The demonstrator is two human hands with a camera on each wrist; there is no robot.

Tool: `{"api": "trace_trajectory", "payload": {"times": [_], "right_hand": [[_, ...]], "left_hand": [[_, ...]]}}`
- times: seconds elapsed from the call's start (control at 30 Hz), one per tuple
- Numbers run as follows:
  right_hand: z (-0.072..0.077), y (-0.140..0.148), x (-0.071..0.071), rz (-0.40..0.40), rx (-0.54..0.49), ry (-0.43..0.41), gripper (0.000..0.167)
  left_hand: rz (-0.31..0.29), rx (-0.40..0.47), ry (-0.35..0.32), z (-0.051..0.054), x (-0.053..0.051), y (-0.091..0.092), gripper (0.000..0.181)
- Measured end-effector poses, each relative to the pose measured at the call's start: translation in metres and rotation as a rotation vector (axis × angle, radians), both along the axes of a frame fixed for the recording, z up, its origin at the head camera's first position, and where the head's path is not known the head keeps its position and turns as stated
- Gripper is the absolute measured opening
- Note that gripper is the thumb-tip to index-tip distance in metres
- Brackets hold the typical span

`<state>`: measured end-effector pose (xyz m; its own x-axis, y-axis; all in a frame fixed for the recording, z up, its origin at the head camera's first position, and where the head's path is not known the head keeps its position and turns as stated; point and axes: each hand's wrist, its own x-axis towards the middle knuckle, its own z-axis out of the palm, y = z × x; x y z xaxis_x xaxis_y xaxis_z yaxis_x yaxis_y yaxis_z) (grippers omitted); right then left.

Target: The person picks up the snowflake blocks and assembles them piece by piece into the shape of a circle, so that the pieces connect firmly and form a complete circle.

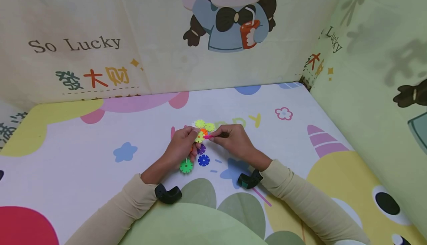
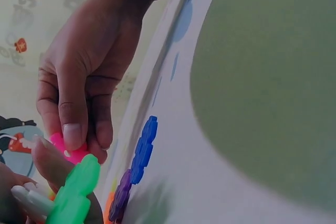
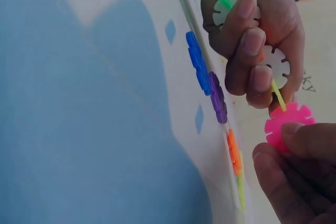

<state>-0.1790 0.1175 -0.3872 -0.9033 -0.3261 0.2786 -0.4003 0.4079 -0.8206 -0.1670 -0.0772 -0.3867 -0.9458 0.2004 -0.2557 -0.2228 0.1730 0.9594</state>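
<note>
My left hand (image 1: 181, 143) grips a joined string of notched plastic discs, with a green disc (image 1: 186, 166) at its near end. White discs (image 3: 278, 67) show between the curled fingers in the right wrist view, and a yellow disc (image 1: 199, 137) sticks out by the thumb. My right hand (image 1: 237, 140) pinches a pink disc (image 3: 287, 114) between thumb and fingers. The pink disc's rim meets the yellow disc's edge; how deep the notches engage cannot be told. Part of the string is hidden inside the left hand.
Beyond and below the hands, a blue disc (image 1: 204, 160), a purple disc (image 1: 201, 149), an orange disc (image 3: 234, 152) and yellow discs (image 1: 209, 126) lie on the printed tablecloth (image 1: 146, 197). Whether they are joined is unclear. A printed cloth wall (image 1: 160, 52) stands behind.
</note>
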Motion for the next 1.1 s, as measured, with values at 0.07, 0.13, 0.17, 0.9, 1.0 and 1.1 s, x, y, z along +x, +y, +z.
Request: {"api": "trace_trajectory", "payload": {"times": [0.07,0.13,0.17,0.9,1.0,1.1], "right_hand": [[0.000,0.000,0.001,-0.005,0.001,0.001,0.008],[0.001,-0.002,0.002,-0.005,-0.001,0.011,0.008],[0.001,-0.002,0.003,-0.004,-0.001,0.019,0.007],[0.003,-0.002,0.000,0.028,-0.029,-0.112,0.011],[0.003,-0.002,0.000,0.029,-0.030,-0.118,0.011],[0.003,-0.003,0.000,0.031,-0.032,-0.118,0.011]], "left_hand": [[0.003,0.009,-0.002,-0.001,0.000,0.001,0.029],[0.005,0.010,0.001,-0.001,0.000,0.001,0.029],[0.008,0.007,0.004,0.000,0.000,0.001,0.029],[-0.034,-0.106,-0.004,0.015,-0.009,-0.007,0.029],[-0.028,-0.105,-0.009,0.014,-0.008,-0.007,0.029],[-0.022,-0.106,-0.013,0.014,-0.008,-0.008,0.028]]}}
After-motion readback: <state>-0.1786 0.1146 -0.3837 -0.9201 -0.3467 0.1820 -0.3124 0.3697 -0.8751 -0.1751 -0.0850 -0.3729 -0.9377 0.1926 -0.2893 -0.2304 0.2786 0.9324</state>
